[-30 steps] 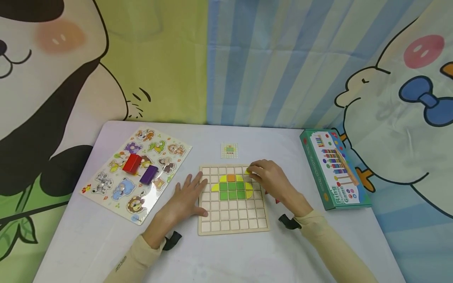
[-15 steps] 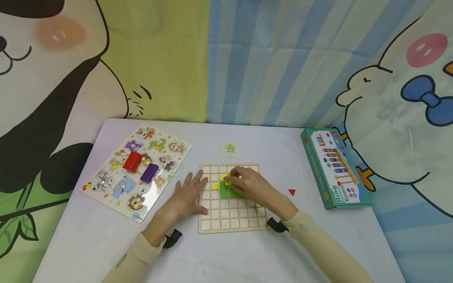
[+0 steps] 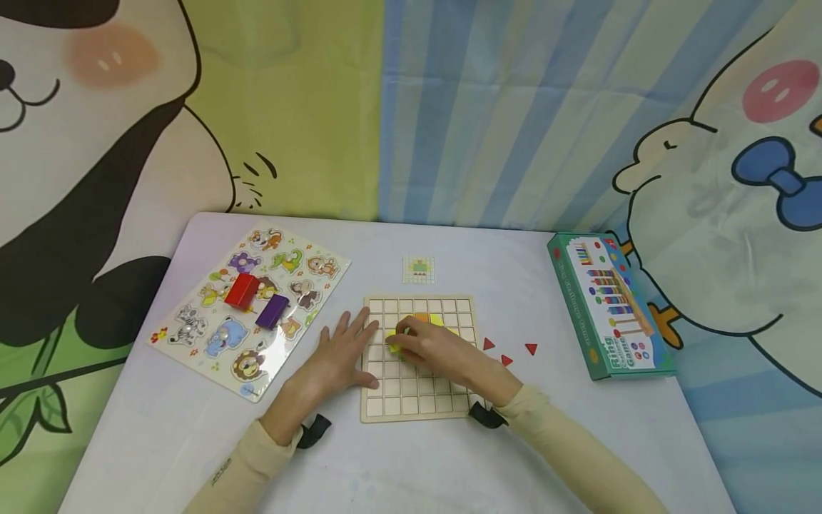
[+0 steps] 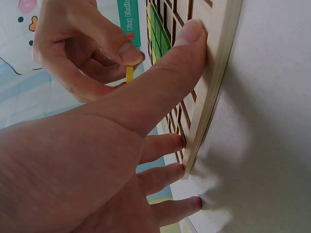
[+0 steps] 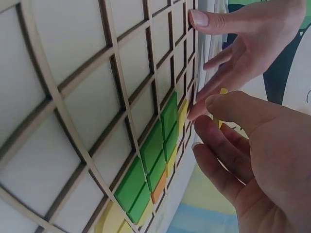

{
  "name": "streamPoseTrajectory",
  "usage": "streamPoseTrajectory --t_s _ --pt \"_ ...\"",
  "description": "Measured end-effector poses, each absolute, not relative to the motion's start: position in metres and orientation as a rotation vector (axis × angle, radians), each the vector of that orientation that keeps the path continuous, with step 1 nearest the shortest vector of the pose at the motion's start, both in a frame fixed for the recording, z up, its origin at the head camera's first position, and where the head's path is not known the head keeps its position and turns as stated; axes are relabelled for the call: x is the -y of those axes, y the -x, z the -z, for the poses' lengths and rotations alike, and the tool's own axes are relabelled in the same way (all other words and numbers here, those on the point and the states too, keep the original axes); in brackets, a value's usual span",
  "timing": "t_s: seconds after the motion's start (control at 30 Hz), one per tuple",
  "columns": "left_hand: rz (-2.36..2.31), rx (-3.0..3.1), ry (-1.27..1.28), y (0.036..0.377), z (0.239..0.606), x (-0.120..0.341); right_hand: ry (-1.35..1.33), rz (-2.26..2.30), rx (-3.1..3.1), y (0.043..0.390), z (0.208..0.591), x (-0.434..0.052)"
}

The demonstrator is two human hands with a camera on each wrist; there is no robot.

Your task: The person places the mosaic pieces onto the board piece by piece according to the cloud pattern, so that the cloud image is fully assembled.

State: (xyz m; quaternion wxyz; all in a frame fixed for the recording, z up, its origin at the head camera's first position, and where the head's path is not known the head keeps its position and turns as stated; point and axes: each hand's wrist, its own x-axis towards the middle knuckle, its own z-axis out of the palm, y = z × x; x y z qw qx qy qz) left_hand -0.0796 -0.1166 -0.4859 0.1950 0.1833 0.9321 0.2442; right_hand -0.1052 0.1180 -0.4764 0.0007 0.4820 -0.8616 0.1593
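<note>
A wooden grid board (image 3: 411, 408) lies in the middle of the table. My left hand (image 3: 338, 357) rests at its left edge with fingers spread, thumb on the frame. My right hand (image 3: 443, 351) pinches a small yellow tile (image 4: 129, 74) between thumb and fingers, over the board's left-centre cells. Green tiles (image 5: 154, 141) fill several neighbouring cells, with an orange tile (image 5: 158, 188) and other yellow tiles (image 5: 182, 116) around them. In the head view the right hand hides most of the green tiles.
A small pattern card (image 3: 419, 270) lies beyond the board. Red triangles (image 3: 531, 349) are to its right, near a green box (image 3: 613, 307). On the left, an animal puzzle board (image 3: 212, 364) bears a red block (image 3: 242, 291) and a purple block (image 3: 272, 312).
My right hand has moved left across the board from its upper right corner, carrying the yellow tile. The red triangles are now uncovered. My left hand stays in place.
</note>
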Motion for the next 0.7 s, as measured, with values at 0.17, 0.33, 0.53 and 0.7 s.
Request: streamPoseTrajectory --t_s 0.17,0.33,0.53,0.7 --pt "-0.697 -2.611 -0.511 0.080 0.485 0.117 -1.539 -0.431 2.738 0.103 0.479 -0.114" --pt "-0.701 -2.611 -0.511 0.080 0.486 0.117 -1.554 -0.368 2.742 0.102 0.480 -0.111" --pt "-0.690 -2.611 -0.520 0.080 0.486 0.117 -1.575 -0.372 2.749 0.100 0.481 -0.108" --pt "-0.682 -2.610 -0.521 0.080 0.486 0.118 -1.586 -0.332 2.733 0.099 0.482 -0.105"
